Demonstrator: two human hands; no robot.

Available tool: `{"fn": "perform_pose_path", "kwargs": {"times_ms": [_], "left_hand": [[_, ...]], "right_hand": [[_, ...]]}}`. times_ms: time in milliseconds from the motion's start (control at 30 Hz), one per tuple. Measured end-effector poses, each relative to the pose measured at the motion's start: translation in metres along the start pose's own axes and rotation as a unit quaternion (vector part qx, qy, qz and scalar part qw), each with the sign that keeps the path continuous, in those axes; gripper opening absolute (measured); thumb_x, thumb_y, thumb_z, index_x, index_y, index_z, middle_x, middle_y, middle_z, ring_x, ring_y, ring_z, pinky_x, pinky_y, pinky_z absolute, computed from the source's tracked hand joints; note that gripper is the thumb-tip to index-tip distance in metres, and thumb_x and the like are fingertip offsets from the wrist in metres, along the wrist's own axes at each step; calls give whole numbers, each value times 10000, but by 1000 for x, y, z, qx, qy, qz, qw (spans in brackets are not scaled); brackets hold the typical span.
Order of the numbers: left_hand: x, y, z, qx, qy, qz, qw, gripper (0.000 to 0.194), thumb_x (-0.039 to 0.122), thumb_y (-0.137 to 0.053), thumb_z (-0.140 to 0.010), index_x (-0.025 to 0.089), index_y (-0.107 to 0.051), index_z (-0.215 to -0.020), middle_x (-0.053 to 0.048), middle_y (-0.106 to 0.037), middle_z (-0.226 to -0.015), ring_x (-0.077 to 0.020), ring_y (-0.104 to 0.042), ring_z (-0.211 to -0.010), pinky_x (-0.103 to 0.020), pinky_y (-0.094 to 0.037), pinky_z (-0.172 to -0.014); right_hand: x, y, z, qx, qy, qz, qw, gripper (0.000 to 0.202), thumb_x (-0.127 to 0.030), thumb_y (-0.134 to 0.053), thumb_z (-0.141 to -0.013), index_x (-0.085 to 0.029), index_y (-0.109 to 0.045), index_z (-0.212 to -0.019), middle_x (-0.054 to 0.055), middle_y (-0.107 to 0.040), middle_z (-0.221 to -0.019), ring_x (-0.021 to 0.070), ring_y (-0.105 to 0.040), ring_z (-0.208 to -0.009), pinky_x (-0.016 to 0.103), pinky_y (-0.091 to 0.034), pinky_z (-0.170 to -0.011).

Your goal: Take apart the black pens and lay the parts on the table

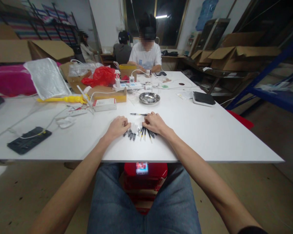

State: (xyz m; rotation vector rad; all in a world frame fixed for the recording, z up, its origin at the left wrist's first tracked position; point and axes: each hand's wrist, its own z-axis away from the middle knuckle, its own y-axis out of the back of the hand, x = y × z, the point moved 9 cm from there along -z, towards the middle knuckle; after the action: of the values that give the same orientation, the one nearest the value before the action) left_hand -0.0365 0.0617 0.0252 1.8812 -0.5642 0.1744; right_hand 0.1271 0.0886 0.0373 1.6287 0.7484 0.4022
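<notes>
My left hand (118,126) rests on the white table with its fingers curled, at the left edge of several clear pen barrels (134,130) with black grips. Whatever its fingertips hold, if anything, is hidden. My right hand (155,124) is closed too, over the upper ends of several dark pen refills (145,132) with pale and yellow ends, fanned toward me. A thin dark pen-like stick (138,114) reaches leftward from beside its knuckles; I cannot tell whether it is held or just lies there. Small grey parts (139,131) sit between the barrels and the refills.
A shiny steel bowl (149,98) stands beyond my hands. Farther left are a white box (104,104), a power strip (127,86), a yellow object (63,99) and a black tray (29,140). A black-topped device (203,98) lies right. Across the table sits a person (146,53).
</notes>
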Motion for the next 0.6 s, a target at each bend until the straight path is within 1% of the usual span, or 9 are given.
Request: {"fn": "perform_pose_path", "kwargs": {"times_ms": [167,233,333,433,500,533,600], "left_hand": [[-1,6,1,21,26,13,999,273,284,-584,-795,228,-469,-554,-2,-542,-584,-175,-507,-617,-314,-372,-607],[-3,15,1,54,46,26,997,259,302,-588,-800,224,-502,-569,6,-539,-579,-163,-501,-592,-306,-366,-592],[-2,37,-6,126,57,44,989,252,324,-584,-817,214,-534,-595,16,-533,-584,-143,-497,-569,-296,-386,-607],[10,58,-25,177,22,57,982,268,323,-594,-828,204,-546,-593,11,-557,-589,-133,-519,-580,-288,-418,-641],[17,67,-44,196,13,75,978,268,336,-618,-833,198,-578,-607,1,-600,-600,-135,-550,-584,-280,-437,-636],[18,67,-53,194,18,97,976,274,355,-623,-846,195,-598,-625,-1,-618,-599,-136,-567,-573,-273,-446,-620],[21,59,-71,175,25,137,975,288,379,-632,-862,187,-625,-648,0,-632,-584,-137,-589,-553,-266,-465,-607]], "right_hand": [[-1,-3,-2,5,4,0,1000,308,-396,-547,-958,-176,-669,-780,126,-698,-938,268,-562,-926,371,-377,-815],[-1,-4,-2,3,2,-2,1000,302,-389,-552,-958,-176,-672,-780,125,-698,-938,264,-564,-919,368,-380,-810],[-1,-4,-3,3,4,-1,1000,293,-370,-557,-958,-176,-671,-770,125,-696,-935,263,-565,-912,363,-380,-797],[-1,-3,-4,5,4,1,1000,318,-386,-546,-972,-173,-670,-771,130,-696,-930,262,-568,-910,360,-379,-794],[-1,-3,-4,3,2,0,1000,343,-416,-537,-982,-171,-676,-786,131,-698,-932,259,-571,-912,359,-382,-805],[0,-2,-4,1,1,-1,1000,353,-434,-537,-984,-171,-680,-797,131,-700,-935,256,-574,-911,357,-384,-810],[0,-2,-4,-3,-2,-3,1000,365,-461,-544,-981,-170,-686,-812,128,-703,-942,251,-578,-908,354,-388,-816]]}}
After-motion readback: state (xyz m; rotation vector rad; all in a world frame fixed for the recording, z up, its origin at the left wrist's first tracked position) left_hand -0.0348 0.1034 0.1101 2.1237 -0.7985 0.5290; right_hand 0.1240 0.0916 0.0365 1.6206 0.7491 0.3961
